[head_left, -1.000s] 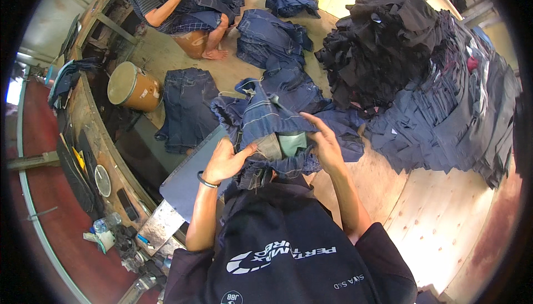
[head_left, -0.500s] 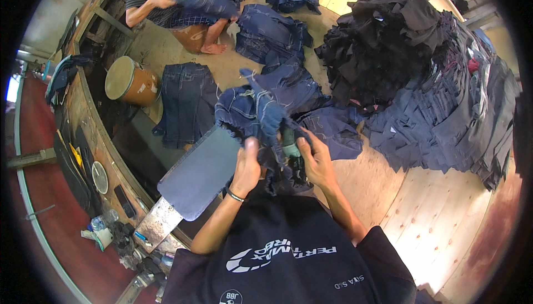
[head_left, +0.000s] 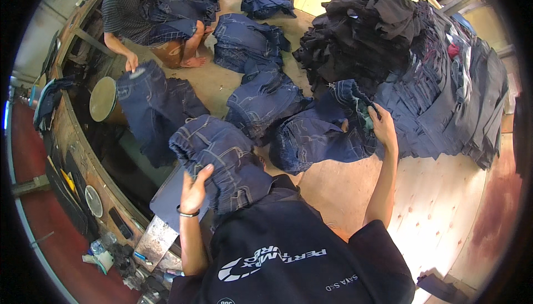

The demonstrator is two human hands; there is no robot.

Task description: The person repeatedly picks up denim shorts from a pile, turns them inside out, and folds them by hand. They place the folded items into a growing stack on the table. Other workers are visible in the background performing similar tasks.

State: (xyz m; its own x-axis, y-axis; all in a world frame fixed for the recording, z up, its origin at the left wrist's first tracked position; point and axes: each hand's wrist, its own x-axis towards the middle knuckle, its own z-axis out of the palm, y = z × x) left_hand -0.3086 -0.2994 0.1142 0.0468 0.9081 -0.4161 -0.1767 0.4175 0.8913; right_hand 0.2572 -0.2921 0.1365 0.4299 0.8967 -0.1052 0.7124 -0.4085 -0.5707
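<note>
My left hand, a dark bracelet at its wrist, is closed on blue denim pants bunched in front of my chest. Light stitching and a gathered waistband show on them. Out to the right, my right hand pinches the edge of another denim garment, which is raised and partly turned to its paler inside. Below that garment lies a folded denim piece; I cannot tell whether the two are joined. More denim is spread between my hands, farther off.
At the far left a seated co-worker holds up denim pants beside a round drum. A tall black garment pile and stacked dark pieces stand at right. A grey board lies by my left arm.
My hands have moved apart from one bunched garment, the right far to the right with denim, the left holding pants. The co-worker has swung denim pants down beside the drum. The view has shifted.
</note>
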